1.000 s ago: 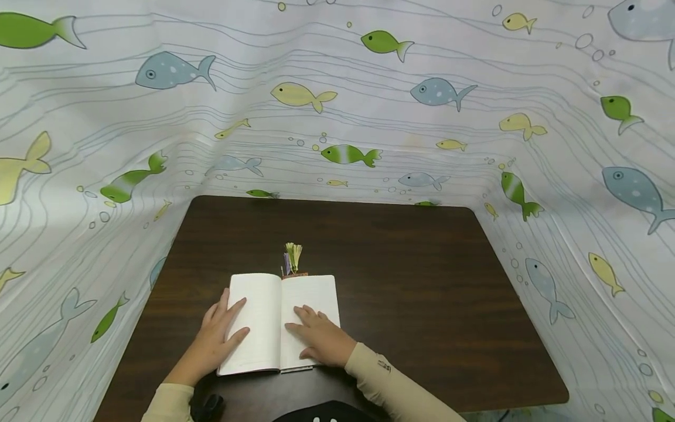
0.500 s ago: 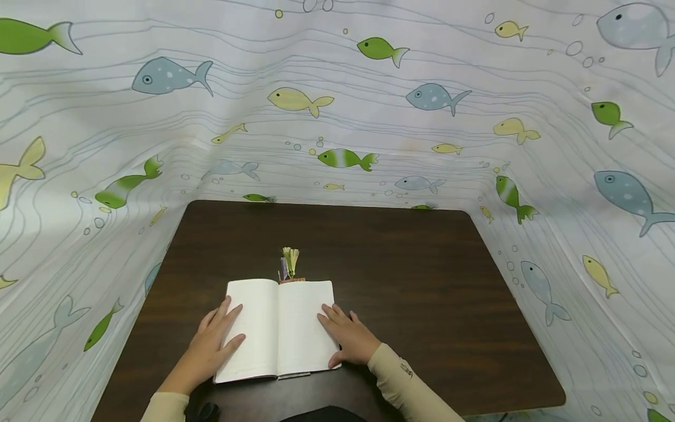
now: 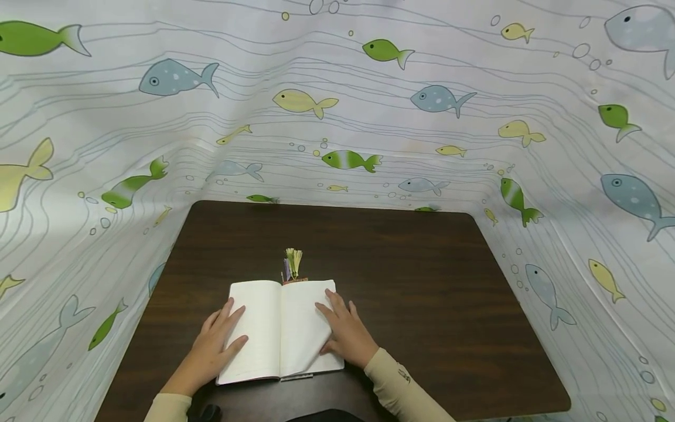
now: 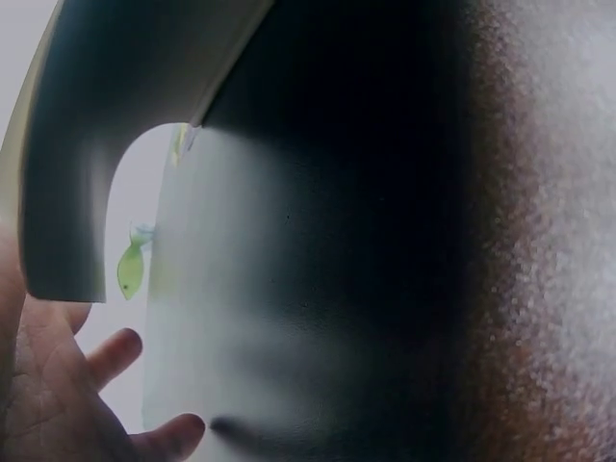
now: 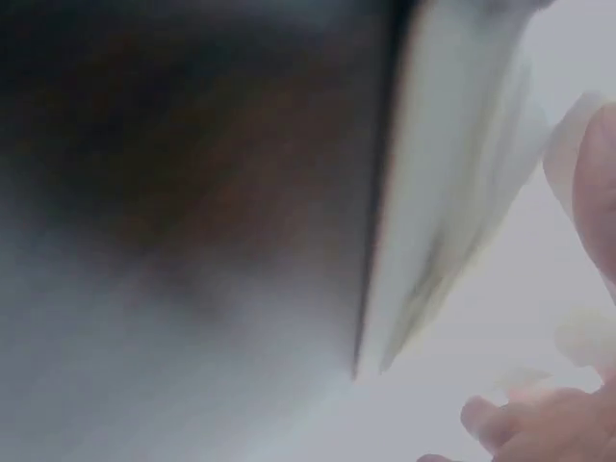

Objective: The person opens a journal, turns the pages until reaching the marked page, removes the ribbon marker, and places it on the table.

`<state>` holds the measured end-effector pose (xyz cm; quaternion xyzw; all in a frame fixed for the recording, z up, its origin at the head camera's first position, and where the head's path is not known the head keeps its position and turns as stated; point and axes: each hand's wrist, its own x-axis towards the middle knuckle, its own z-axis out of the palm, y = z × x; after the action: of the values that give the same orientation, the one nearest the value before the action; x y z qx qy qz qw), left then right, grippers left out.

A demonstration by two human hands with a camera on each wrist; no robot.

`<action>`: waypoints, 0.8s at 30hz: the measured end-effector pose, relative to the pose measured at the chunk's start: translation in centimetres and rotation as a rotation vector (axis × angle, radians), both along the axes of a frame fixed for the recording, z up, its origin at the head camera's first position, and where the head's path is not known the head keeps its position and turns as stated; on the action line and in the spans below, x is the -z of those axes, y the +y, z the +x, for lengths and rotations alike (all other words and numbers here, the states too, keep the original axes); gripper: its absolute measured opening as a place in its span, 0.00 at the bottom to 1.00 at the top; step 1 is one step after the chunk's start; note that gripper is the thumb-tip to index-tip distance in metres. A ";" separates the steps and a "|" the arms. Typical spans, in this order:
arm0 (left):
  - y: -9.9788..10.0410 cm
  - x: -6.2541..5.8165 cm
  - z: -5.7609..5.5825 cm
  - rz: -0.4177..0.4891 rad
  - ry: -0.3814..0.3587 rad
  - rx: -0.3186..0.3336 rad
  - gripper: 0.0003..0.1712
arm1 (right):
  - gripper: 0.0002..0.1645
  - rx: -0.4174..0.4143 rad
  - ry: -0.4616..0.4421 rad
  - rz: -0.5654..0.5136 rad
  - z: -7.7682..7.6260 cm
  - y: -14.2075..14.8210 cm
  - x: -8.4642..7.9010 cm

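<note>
Evidently, fish-printed cloth [image 3: 295, 41] screens the space around the dark, wood-grained table [image 3: 411, 293]. An open notebook [image 3: 258, 328] lies near the person's edge, presumably for easy reach. The left hand [image 3: 211, 346], fingers spread, rests on its left side, likely steadying it. The right hand [image 3: 350, 334], also spread, touches the right page [image 3: 300, 328], thumb at the raised lower corner, apparently separating it from the sheets beneath. Tassels [image 3: 295, 262] poke past the top, probably as bookmarks.

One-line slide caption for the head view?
Left hand on an open notebook, right hand holding a page with its lower corner lifted.
</note>
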<state>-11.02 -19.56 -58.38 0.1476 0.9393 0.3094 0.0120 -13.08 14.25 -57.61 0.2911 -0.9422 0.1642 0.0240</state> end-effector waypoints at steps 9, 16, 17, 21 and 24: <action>0.1 -0.3 0.0 -0.013 -0.004 -0.012 0.37 | 0.83 -0.024 -0.042 -0.187 0.3 -1.4 -0.9; -0.1 -0.3 0.0 0.008 -0.007 -0.006 0.37 | 0.70 -0.175 -0.282 -0.304 1.2 -3.1 -1.3; -0.1 -0.3 0.0 0.006 -0.005 -0.006 0.37 | 0.68 -0.192 -0.306 -0.302 1.3 -3.4 -1.4; 0.0 -0.2 0.0 0.011 -0.002 -0.005 0.37 | 0.61 -0.270 -0.308 -0.245 1.6 -4.6 -1.4; 0.0 0.0 0.0 0.005 0.016 0.003 0.36 | 0.55 -0.327 -0.260 -0.179 1.7 -5.3 -1.5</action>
<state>-11.07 -19.60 -58.35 0.1513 0.9384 0.3108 0.0047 -11.36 8.92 -56.11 0.4129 -0.8594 0.2849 -0.0987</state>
